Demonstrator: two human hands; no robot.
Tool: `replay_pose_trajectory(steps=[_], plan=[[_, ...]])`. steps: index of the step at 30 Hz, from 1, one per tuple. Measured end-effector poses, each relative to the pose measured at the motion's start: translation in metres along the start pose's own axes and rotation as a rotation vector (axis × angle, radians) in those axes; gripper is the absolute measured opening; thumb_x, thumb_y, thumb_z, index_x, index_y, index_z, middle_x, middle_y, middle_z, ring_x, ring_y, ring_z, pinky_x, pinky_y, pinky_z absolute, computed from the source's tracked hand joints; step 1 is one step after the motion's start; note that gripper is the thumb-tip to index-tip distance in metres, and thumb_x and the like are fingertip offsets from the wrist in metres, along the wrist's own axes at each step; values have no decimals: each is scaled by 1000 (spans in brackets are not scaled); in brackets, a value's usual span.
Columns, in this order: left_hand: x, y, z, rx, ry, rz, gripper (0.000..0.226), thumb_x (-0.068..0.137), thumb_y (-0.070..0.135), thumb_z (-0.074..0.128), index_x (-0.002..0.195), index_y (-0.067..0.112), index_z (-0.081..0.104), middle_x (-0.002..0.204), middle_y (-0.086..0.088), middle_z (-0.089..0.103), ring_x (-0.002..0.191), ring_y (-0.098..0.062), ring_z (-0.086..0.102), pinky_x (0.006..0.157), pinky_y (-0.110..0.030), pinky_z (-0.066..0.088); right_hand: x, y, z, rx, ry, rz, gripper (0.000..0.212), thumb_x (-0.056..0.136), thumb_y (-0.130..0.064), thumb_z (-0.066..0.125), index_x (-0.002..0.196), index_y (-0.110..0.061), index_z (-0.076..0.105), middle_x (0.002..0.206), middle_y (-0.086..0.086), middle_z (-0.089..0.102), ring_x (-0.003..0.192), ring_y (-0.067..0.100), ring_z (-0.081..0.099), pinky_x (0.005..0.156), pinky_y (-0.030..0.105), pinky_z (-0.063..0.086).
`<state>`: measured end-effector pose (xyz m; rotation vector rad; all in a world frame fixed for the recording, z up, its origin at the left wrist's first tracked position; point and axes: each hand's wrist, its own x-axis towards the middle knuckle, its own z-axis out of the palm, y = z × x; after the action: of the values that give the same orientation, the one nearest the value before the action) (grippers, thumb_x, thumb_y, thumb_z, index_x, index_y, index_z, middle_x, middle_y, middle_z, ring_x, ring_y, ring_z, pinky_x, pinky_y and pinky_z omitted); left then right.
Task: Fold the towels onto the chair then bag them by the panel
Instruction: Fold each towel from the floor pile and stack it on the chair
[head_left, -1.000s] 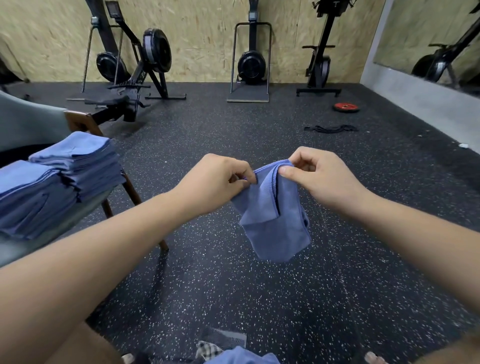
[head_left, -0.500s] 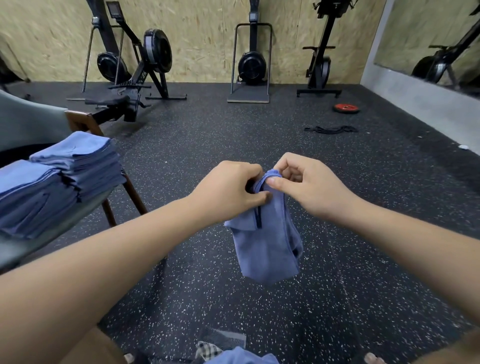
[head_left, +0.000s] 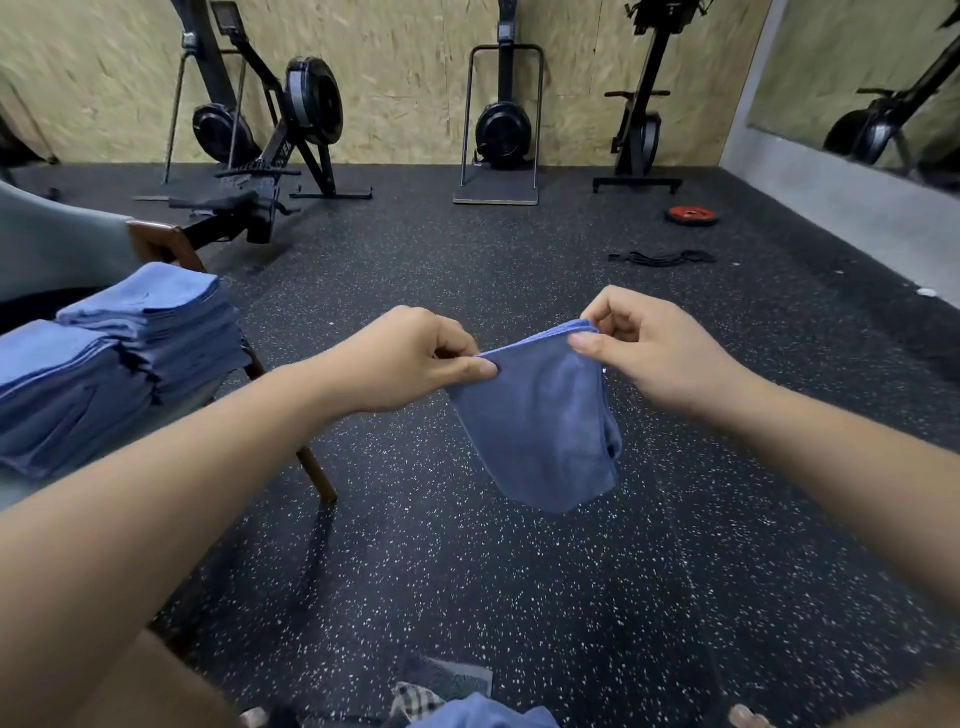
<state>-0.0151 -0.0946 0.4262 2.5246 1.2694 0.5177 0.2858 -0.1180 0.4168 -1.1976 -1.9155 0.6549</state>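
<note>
A blue towel (head_left: 540, 431) hangs folded in the air in front of me, above the floor. My left hand (head_left: 405, 358) pinches its top left corner between thumb and fingers. My right hand (head_left: 644, 348) pinches the top right corner, so the upper edge is stretched between them. Two stacks of folded blue towels (head_left: 119, 353) lie on the seat of a chair (head_left: 161, 244) at the left. More blue cloth (head_left: 483, 714) shows at the bottom edge, partly cut off.
Black speckled rubber floor (head_left: 519, 571) all around. Rowing machines (head_left: 291, 140) stand along the far wooden panel wall (head_left: 405, 62). A red weight plate (head_left: 693, 214) and a black band (head_left: 662, 257) lie on the floor at the right.
My hands were close together at the towel's top; they have moved apart, spreading the upper edge flat between them. The towel hangs wider now.
</note>
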Motion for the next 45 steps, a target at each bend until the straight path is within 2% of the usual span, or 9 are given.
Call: replay_pose_trajectory(steps=[6, 15, 21, 28, 33, 36, 38, 41, 45], plan=[[1, -2, -8, -14, 37, 25, 18, 104, 39, 69, 87, 37, 74, 100, 17, 73, 90, -4, 69, 87, -32, 52, 2, 5, -3, -59, 11, 11, 11, 101, -31, 73, 94, -25, 67, 93, 14, 71, 78, 20, 58, 83, 56, 54], [4, -1, -9, -293, 262, -127, 17, 76, 43, 95, 77, 31, 83, 71, 8, 76, 63, -8, 57, 60, -28, 45, 4, 8, -3, -76, -11, 13, 10, 102, -33, 72, 95, -28, 67, 92, 11, 72, 77, 18, 58, 82, 54, 54], [2, 3, -10, -278, 319, -106, 21, 75, 36, 97, 76, 26, 78, 75, 11, 76, 66, 0, 62, 64, -17, 48, 4, 8, -6, -76, -25, 43, 11, 101, -32, 74, 93, -26, 67, 92, 8, 74, 77, 16, 60, 78, 45, 51], [0, 22, 0, -243, 226, -6, 24, 76, 24, 98, 79, 26, 74, 74, 11, 73, 63, 2, 58, 62, -16, 46, -2, 1, 4, -93, -133, 119, 22, 86, -36, 85, 96, -26, 67, 94, -4, 76, 83, 12, 67, 91, 51, 56], [2, 40, 12, -230, 168, 69, 26, 76, 22, 97, 83, 26, 73, 74, 11, 73, 64, 2, 57, 63, -13, 42, -11, -18, 27, -101, -253, 79, 48, 77, -50, 91, 116, -40, 66, 109, -14, 74, 103, 2, 70, 100, 39, 56], [2, 49, 17, -316, 180, 96, 33, 75, 19, 98, 90, 23, 69, 79, 8, 75, 67, -1, 61, 66, -18, 46, -11, -21, 43, -60, -260, 9, 45, 78, -57, 83, 106, -26, 67, 95, 3, 73, 89, 28, 66, 91, 57, 55], [1, 52, 21, -375, 226, 95, 38, 75, 18, 98, 91, 20, 63, 79, 6, 72, 66, -4, 61, 66, -22, 48, -8, -19, 48, -47, -232, -29, 41, 84, -54, 78, 99, -18, 66, 90, 12, 70, 85, 34, 62, 85, 57, 55], [0, 50, 24, -433, 303, 40, 43, 78, 27, 97, 92, 19, 57, 83, 2, 71, 68, -8, 60, 66, -27, 51, -5, -21, 41, -79, -196, -59, 29, 92, -38, 80, 84, -18, 61, 70, -3, 52, 67, 15, 44, 67, 39, 39], [-2, 36, 33, -567, 233, 4, 46, 82, 44, 92, 89, 14, 58, 80, -5, 67, 68, -10, 53, 65, -30, 44, -4, -24, 23, -64, -202, -97, 27, 93, -46, 76, 88, -21, 67, 74, 8, 62, 69, 10, 45, 65, 36, 35]])
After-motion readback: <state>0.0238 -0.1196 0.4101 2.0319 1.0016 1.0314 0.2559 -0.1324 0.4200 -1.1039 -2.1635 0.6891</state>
